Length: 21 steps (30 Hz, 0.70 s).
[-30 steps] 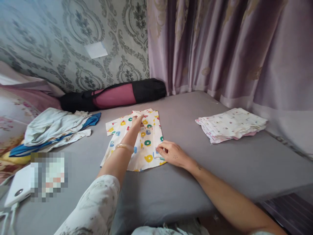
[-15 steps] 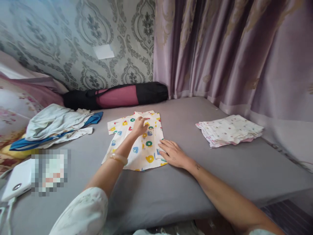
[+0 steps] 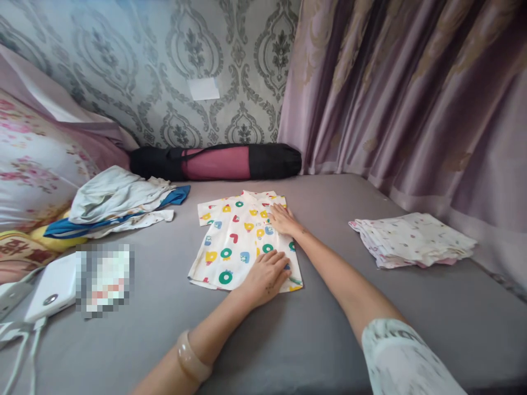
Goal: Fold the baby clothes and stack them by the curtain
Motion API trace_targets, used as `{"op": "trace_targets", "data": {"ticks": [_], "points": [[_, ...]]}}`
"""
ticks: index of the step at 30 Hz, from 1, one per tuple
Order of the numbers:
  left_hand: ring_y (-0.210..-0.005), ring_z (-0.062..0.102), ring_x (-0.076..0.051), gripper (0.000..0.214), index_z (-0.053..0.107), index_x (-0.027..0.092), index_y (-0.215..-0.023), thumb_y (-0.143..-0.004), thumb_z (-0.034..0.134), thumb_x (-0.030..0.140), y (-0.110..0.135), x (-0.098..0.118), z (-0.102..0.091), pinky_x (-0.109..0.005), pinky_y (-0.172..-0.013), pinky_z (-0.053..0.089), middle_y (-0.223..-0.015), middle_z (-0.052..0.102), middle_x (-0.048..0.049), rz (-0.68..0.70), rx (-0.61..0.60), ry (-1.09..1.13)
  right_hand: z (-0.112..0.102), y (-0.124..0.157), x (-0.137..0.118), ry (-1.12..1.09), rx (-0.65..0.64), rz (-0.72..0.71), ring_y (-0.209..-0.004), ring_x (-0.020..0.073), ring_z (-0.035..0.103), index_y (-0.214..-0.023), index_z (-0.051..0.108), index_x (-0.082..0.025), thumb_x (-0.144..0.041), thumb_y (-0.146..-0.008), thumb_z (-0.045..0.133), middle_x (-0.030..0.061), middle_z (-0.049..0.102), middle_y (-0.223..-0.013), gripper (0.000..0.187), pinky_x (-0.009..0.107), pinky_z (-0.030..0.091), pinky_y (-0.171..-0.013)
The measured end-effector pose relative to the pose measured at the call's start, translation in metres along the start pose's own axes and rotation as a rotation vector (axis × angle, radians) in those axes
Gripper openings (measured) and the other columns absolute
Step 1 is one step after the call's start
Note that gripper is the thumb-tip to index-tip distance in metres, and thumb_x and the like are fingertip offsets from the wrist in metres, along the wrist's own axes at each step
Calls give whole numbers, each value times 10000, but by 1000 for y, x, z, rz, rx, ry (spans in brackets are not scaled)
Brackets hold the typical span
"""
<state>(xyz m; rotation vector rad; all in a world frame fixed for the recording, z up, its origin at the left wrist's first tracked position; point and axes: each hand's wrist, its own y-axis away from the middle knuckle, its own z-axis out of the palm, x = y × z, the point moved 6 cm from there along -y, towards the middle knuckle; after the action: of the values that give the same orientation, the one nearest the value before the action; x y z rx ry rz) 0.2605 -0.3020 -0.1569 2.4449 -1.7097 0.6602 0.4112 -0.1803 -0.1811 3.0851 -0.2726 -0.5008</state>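
Note:
A small white short-sleeved shirt with a colourful print lies on the grey bed sheet, its collar toward the wall. My left hand, below a pale bangle, rests flat on the lower right part of the shirt, fingers stretched out. Farther up, my right hand lies flat on the shirt's upper right side by the shoulder, fingers extended. Both hands press on the cloth without gripping it. The shirt's right sleeve is folded in or hidden near my right hand.
A stack of folded printed cloths sits at the right. Loose clothes are heaped at the left, near a white power bank with cables and a blurred-out item. A black and maroon long bag lies along the wall.
My left hand has come down from the collar area to the lower right of the shirt. My right hand has moved up from the hem's side toward the shoulder. The view has shifted left.

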Motion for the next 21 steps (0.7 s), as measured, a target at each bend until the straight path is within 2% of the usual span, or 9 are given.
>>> {"op": "trace_targets", "data": {"ticks": [4,9,14,21], "points": [[-1338,395,-267,365,534,217,-1259,-970,375,374,4,-2,5,-461,-1096,337,-1399,508,-81,-27,1,-28,8,-35,1,43,-34,83,-1468,218,43,-1522,213,-170,-478,-985,158,71,106,-1604,622,481,50,-1165],[-1433,232,-304,462,432,267,-1393,-988,279,429,9,-7,17,-546,-1143,226,-1529,354,-42,-46,-42,-44,12,-59,5,95,-35,104,-1465,237,53,-1530,194,-195,-510,-971,137,50,118,-1603,644,517,34,-1156],[-1447,189,-298,512,324,253,-1473,-999,215,411,11,-3,21,-562,-1154,171,-1558,289,-63,-14,-64,-124,14,-64,8,148,24,128,-1453,299,72,-1525,213,-234,-574,-945,163,52,147,-1599,675,561,82,-1128],[-1445,196,-298,518,304,251,-1483,-998,226,412,11,-2,22,-564,-1152,185,-1564,272,-64,-13,-65,-160,15,-63,7,166,66,135,-1448,287,97,-1511,259,-242,-565,-939,153,40,198,-1588,665,555,114,-1121]]}}
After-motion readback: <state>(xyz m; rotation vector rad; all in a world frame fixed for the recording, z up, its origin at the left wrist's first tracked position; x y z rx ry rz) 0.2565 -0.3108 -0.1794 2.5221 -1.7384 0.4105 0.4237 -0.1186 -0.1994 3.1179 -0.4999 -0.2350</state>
